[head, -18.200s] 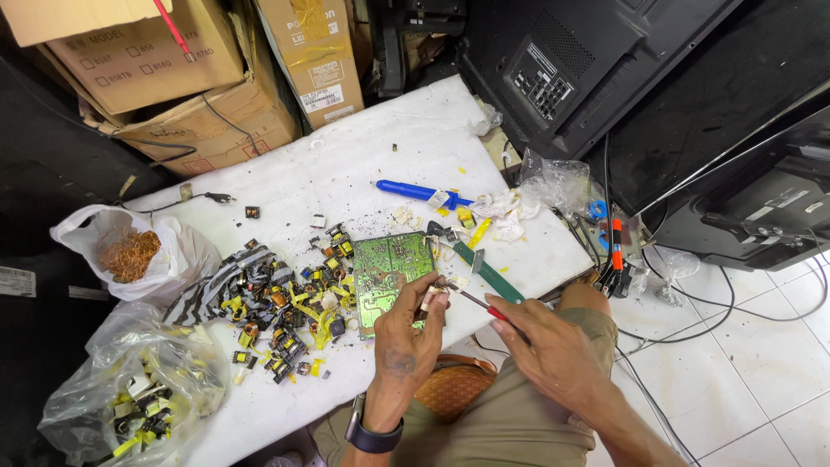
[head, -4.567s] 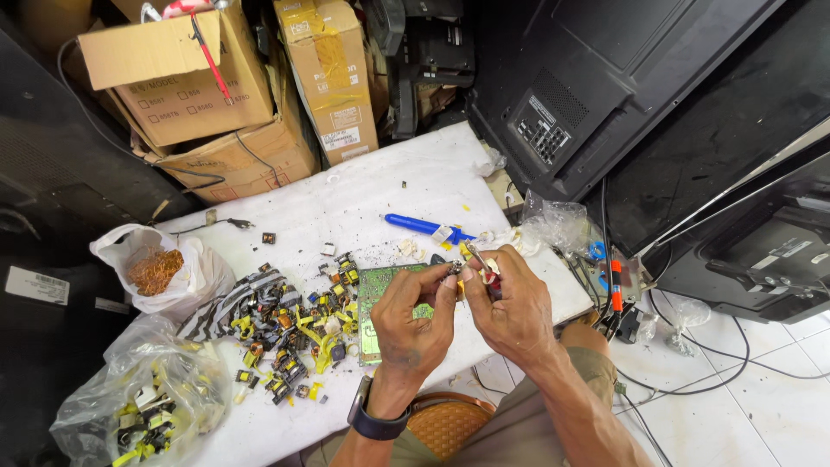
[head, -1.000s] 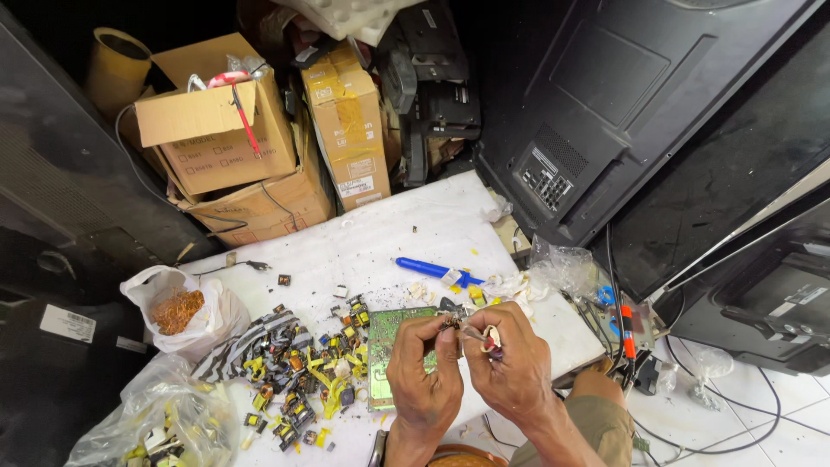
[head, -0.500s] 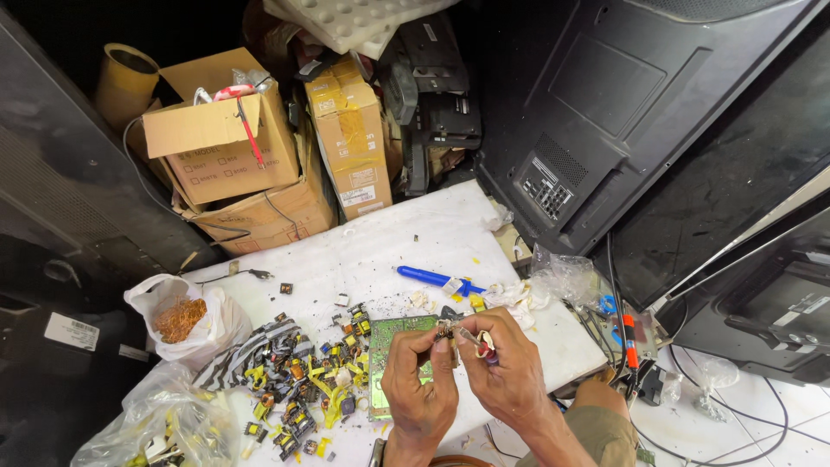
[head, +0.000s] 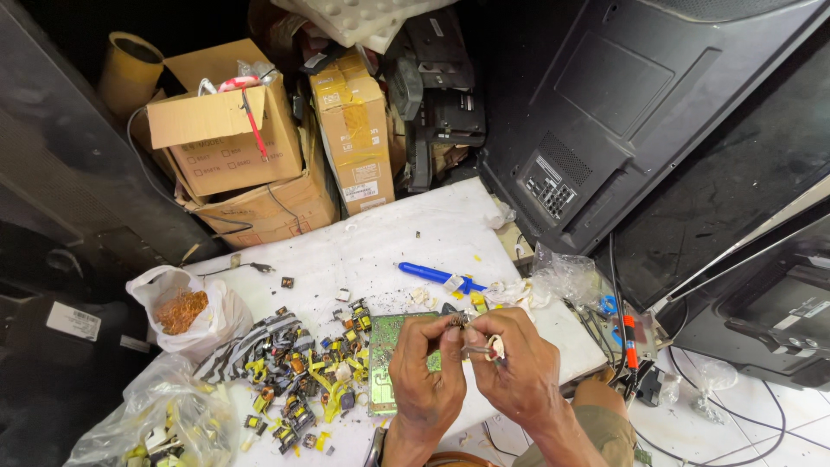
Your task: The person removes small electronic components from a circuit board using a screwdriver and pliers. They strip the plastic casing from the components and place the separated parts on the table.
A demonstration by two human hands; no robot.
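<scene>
Just beyond the fingertips a blue-handled tool [head: 430, 276] is laid on the white tabletop [head: 380, 242], with scraps of crumpled clear plastic [head: 566, 277] to the right of the fingers. To the left of the fingers a heap of small yellow-and-black parts [head: 307, 380] is spread out, and further left two plastic bags are seen: one white bag of copper wire [head: 183, 310] and one clear bag of more parts [head: 151, 428]. Past the table three cardboard boxes [head: 233, 138] are stacked, and two large black screen backs [head: 622, 112] are propped to the right. Nothing is placed between the camera and the fingers.

The left hand [head: 424, 380] is closed over the right edge of one green circuit board [head: 391, 359], which is held directly under the fingers, just above the table. The thumb and forefinger are pinched narrowly at the top around something small and dark; what it is cannot be told. The right hand [head: 512, 367] is curled tightly beside the left, touching it at the fingertips, and a thin metal tool [head: 480, 350] with a pale end is gripped in it, pointed toward the pinch of the left fingers.
</scene>
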